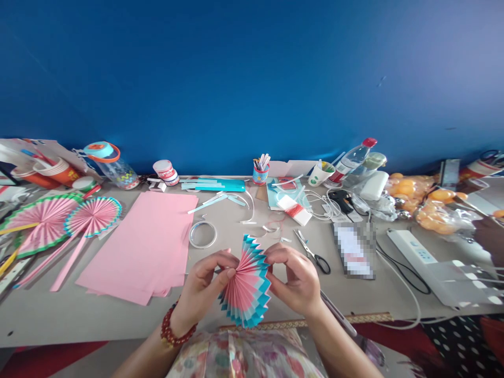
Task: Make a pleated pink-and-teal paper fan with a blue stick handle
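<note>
Between my hands is a pleated paper fan (248, 286), pink at its core with pale blue and teal zigzag edging, spread into about a half circle. My left hand (210, 281) pinches the gathered centre of the folds between thumb and fingers. On the other side, my right hand (293, 275) has its fingers closed on the fan's outer edge; the fingertips are partly behind the paper. A roll of clear tape (202, 234) lies just beyond my left hand, and scissors (313, 253) lie open past my right hand.
Pink paper sheets (137, 247) are stacked at left, beside finished round fans (93, 216). Teal and white paper strips (220, 197) lie at the back. On the right are a phone (353, 252), a power strip (413, 252), cables, a bottle (350, 163) and bagged orange balls (437, 210).
</note>
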